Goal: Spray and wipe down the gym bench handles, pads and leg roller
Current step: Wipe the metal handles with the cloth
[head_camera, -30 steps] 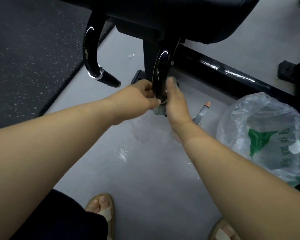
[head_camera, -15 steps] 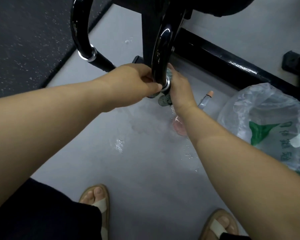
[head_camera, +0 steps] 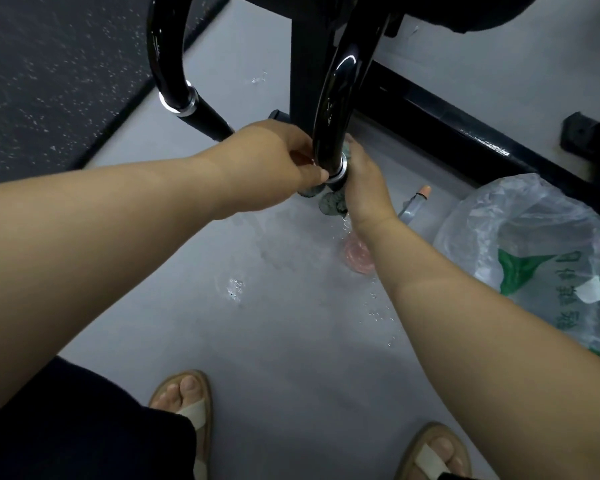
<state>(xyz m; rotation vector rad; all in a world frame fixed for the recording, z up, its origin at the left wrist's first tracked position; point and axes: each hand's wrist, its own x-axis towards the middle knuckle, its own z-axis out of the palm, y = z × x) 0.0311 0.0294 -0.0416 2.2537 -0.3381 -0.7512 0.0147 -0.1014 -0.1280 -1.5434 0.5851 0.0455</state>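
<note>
Two hands meet on near bench handle [head_camera: 336,98], just under its chrome ring [head_camera: 340,172]. On one side, left hand [head_camera: 274,157] pinches grey cloth [head_camera: 331,204] against handle; opposite, right hand [head_camera: 364,181] curls round same cloth. Advice: squeeze firmly, twist full circle, then slide cloth to handle's end.

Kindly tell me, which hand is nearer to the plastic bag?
Right: the right hand sits left of the plastic bag; the left hand is farther left, across the handle.

The handle [head_camera: 340,98] is gleaming glossy black — its ring [head_camera: 340,172] shining metallic; the cloth [head_camera: 331,203] is looking soft, the bag [head_camera: 534,237] crinkly plastic, the mat [head_camera: 49,64] rough.
</note>
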